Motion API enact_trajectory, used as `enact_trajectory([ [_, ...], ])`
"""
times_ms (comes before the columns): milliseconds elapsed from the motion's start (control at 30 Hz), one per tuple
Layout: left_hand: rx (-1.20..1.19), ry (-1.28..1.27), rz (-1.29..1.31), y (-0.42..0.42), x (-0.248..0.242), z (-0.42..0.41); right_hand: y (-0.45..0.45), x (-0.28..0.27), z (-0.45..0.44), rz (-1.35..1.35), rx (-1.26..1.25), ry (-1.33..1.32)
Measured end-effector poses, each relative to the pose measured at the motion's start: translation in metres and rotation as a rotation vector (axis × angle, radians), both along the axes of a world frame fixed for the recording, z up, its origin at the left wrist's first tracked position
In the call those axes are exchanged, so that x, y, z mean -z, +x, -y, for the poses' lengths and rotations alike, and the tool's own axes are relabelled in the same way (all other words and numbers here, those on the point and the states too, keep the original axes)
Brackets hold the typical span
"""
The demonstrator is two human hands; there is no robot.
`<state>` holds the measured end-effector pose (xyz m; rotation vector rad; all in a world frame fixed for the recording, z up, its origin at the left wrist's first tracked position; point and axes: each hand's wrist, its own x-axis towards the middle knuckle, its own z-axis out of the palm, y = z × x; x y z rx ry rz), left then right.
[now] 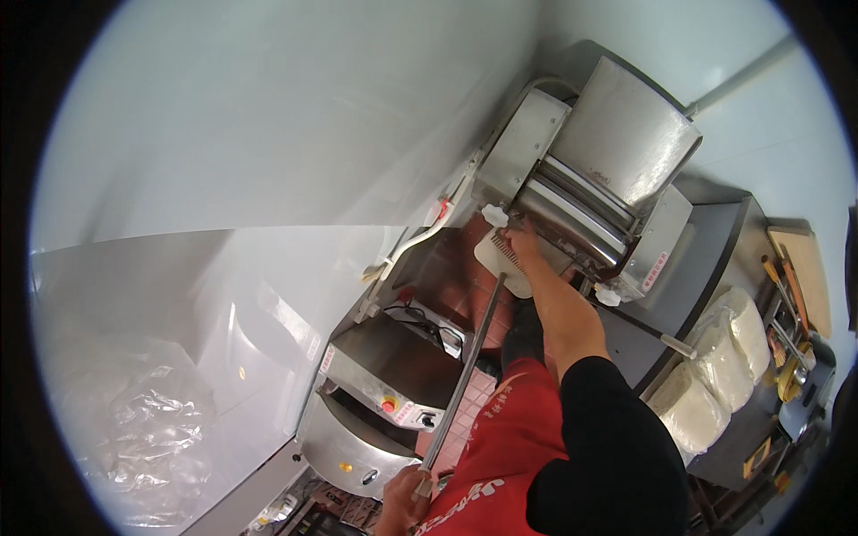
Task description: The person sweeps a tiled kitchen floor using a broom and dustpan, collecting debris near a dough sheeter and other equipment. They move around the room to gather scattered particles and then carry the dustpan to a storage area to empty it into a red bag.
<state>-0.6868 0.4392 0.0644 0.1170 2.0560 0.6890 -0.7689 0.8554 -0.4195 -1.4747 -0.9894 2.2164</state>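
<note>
A metal bar [462, 375] slants up from my left hand [405, 496], which is closed around its lower end at the bottom of the view. The bar's far end reaches a white plastic piece [493, 258] with a row of comb-like teeth. My right hand [524, 242] is at this piece, under the front edge of a stainless steel dough roller machine [623, 134], beside a white knob [495, 215]. Its fingertips are partly hidden, so their hold is unclear. The machine's metal rollers [570, 214] lie just above the hand.
A second steel machine with a red button [389, 405] stands at lower left. Bagged white blocks [727, 348] sit on the right, near a wooden board [804, 275] and utensils. A rod with a pale handle [678, 346] juts from the roller machine. Plastic bags [157, 415] lie at left.
</note>
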Motion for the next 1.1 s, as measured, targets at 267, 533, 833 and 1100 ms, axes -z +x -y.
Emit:
enact_trajectory([
  [267, -0.091, 0.006, 0.039, -0.002, -0.013, -0.006, 0.002, 0.004, -0.005, 0.008, -0.062, 0.077],
  [533, 0.209, 0.177, -0.170, -0.022, -0.021, 0.003, 0.016, 0.000, -0.022, 0.012, -0.098, 0.038],
  [833, 0.034, 0.129, -0.100, -0.020, -0.010, 0.016, -0.002, -0.027, -0.001, -0.034, 0.002, 0.019],
  [1100, -0.076, -0.004, -0.016, -0.014, 0.003, 0.041, -0.008, 0.003, 0.003, 0.264, -0.127, 0.424],
])
